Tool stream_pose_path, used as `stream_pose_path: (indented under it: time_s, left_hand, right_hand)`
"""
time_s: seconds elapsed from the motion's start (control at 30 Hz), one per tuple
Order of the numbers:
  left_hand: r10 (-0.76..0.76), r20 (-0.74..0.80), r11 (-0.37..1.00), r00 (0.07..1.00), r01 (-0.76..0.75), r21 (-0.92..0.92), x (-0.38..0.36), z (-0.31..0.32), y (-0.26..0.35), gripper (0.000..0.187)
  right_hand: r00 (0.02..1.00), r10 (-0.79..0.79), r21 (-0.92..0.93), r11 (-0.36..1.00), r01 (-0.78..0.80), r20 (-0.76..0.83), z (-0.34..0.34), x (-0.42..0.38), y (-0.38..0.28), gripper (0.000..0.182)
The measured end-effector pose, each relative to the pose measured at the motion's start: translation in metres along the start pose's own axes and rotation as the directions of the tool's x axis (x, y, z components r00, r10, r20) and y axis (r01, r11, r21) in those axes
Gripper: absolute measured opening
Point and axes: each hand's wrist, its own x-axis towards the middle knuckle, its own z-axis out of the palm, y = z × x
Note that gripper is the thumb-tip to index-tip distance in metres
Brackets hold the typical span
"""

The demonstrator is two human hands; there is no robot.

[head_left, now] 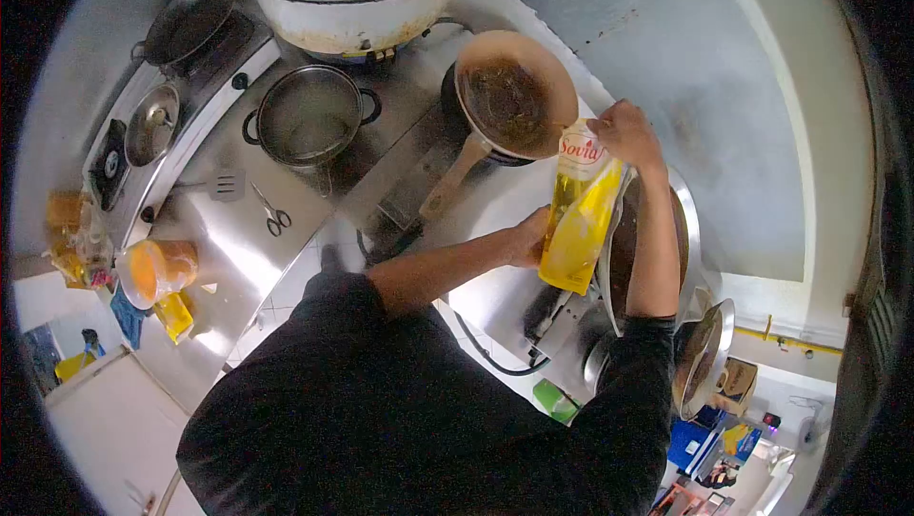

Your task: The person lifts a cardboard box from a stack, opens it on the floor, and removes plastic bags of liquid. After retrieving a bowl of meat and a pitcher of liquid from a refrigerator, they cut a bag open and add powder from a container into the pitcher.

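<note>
Between my hands is a clear pouch of yellow cooking oil (571, 221) with a white and red label. My left hand (528, 237) grips its lower left side, its fingers partly hidden behind it. My right hand (628, 135) is closed on the top right corner. The pouch's upper end meets the right rim of a frying pan (562, 78) in the view. I cannot make out any stream of oil. That pan has a light rim, a pale handle (452, 178) and dark contents, and sits on a stove.
A two-handled pot (314, 156), scissors (272, 213) and a slotted spatula (227, 186) are on the steel counter (238, 240). A large white-sided wok (352, 19) stands at the back. Beside my right arm is a big pan (690, 221). An orange-filled container (157, 268) is at left.
</note>
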Motion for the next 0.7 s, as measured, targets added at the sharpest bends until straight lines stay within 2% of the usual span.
stream_pose_path:
  time_s: [0.07,0.17,0.27,0.37,0.47,0.57,0.67,0.7]
  left_hand:
    - [-0.021,-0.067,1.0,0.998,0.02,-0.017,0.005,0.0,-0.004,0.037]
    - [-0.031,-0.011,0.999,0.999,0.031,0.008,0.011,-0.01,-0.009,0.039]
    - [-0.016,-0.016,0.999,1.0,0.017,0.034,0.015,-0.007,-0.001,0.038]
    - [0.013,-0.002,1.0,1.0,-0.013,0.009,0.025,-0.014,-0.001,0.035]
    - [0.012,0.049,0.999,0.999,-0.01,-0.037,0.02,-0.01,-0.002,0.035]
    - [0.02,0.023,0.999,1.0,-0.021,0.029,0.018,-0.007,0.009,0.035]
    - [0.024,0.074,0.997,0.997,-0.029,0.071,0.02,-0.007,0.018,0.036]
    - [0.031,0.082,0.998,0.996,-0.036,0.053,0.021,-0.007,0.017,0.036]
  right_hand:
    - [0.998,-0.063,-0.083,0.995,0.062,-0.012,-0.007,-0.009,-0.008,0.033]
    - [0.997,-0.046,-0.038,0.998,0.044,-0.057,0.004,-0.012,0.007,0.032]
    - [1.0,-0.005,-0.086,0.996,0.005,-0.005,-0.006,-0.006,0.005,0.033]
    - [0.994,0.085,-0.018,0.996,-0.086,-0.063,0.009,0.009,0.017,0.033]
    - [0.994,0.073,-0.005,0.997,-0.073,0.08,0.011,0.024,0.021,0.034]
    - [0.984,0.124,-0.019,0.992,-0.122,0.126,0.0,0.03,0.013,0.038]
    - [0.997,0.068,-0.14,0.988,-0.062,0.035,0.024,0.056,0.039,0.042]
    - [0.996,0.048,-0.129,0.991,-0.038,0.075,0.019,0.055,0.034,0.042]
